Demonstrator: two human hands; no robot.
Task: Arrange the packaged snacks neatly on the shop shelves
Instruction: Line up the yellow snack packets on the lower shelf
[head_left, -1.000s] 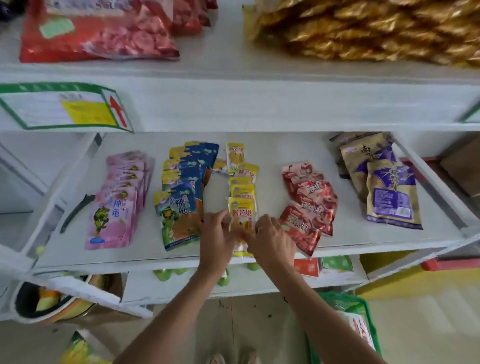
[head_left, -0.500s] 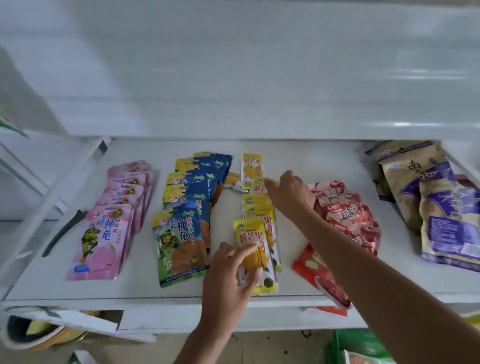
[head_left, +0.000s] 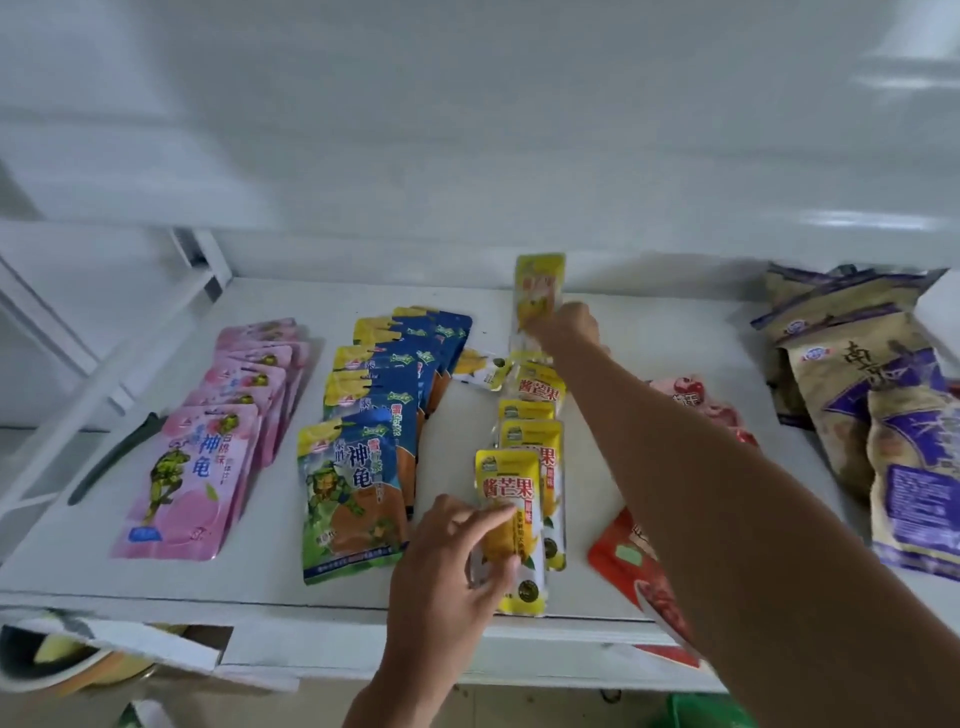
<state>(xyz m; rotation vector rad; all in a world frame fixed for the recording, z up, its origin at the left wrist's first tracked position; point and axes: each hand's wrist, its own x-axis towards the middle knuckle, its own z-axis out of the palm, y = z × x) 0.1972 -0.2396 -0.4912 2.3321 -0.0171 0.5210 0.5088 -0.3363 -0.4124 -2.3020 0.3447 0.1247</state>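
Nearest, the left hand (head_left: 447, 561) rests its fingers (head_left: 488, 517) on the front yellow pouch (head_left: 511, 530) at the shelf (head_left: 260, 577) edge, thumb apparently under its side, so a light pinch. Behind it the yellow row (head_left: 532, 441) runs back. Farther in, the right hand (head_left: 563, 327) holds a lifted pouch (head_left: 539, 291) upright by its lower end. These pouches look light, thin, floppy and slick; I judge an edge or sealed end the best hold.
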